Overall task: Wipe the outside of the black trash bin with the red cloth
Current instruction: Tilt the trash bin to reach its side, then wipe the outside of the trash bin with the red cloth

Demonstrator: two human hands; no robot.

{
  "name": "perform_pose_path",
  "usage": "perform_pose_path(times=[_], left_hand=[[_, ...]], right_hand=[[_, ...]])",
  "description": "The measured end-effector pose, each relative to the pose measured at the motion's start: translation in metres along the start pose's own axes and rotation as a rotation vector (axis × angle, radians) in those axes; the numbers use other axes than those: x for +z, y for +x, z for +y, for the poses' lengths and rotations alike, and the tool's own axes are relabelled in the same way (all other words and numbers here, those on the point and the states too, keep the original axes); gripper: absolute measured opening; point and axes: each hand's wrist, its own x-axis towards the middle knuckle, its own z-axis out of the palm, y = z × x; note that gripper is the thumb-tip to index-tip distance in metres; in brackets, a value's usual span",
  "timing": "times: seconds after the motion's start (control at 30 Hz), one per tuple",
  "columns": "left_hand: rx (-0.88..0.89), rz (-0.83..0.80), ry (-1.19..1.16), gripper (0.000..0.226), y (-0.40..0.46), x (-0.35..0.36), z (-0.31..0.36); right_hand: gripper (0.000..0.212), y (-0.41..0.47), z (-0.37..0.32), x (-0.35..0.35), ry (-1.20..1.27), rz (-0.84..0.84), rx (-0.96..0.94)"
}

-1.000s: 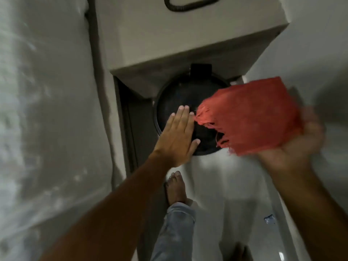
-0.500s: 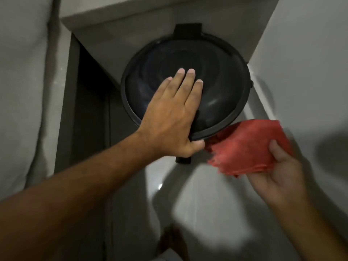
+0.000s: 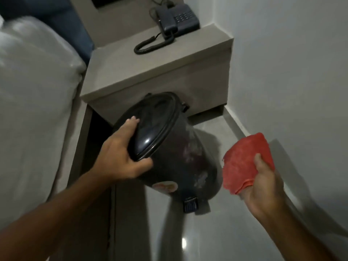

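Item: black trash bin [image 3: 180,157], likely light, smooth plastic; left hand [image 3: 120,157] clamps its lidded rim, tilted. Right hand [image 3: 263,183] clutches red cloth [image 3: 244,162], apart.

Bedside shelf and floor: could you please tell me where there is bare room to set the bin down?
Floor is bare between bin and wall. Shelf is bare at its front; telephone and cord crowd the back.

Dim room, motion-blurred edges (floor [image 3: 183,242] glare spot), soft shadows.
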Motion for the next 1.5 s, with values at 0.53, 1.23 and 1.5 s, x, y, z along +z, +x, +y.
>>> perform_pose_path(times=[0.53, 1.23, 1.5], left_hand=[[0.102, 0.105, -0.122, 0.093, -0.007, 0.005, -0.005], [0.033, 0.054, -0.180, 0.106, -0.012, 0.001, -0.019], [0.047, 0.053, -0.182, 0.104, -0.014, 0.001, -0.026]], right_hand=[[0.074, -0.057, 0.077, 0.135, -0.842, -0.514, -0.918], [0.048, 0.036, 0.067, 0.152, -0.706, -0.414, -0.605], [0.052, 0.084, 0.067, 0.121, -0.845, -0.375, -0.175]])
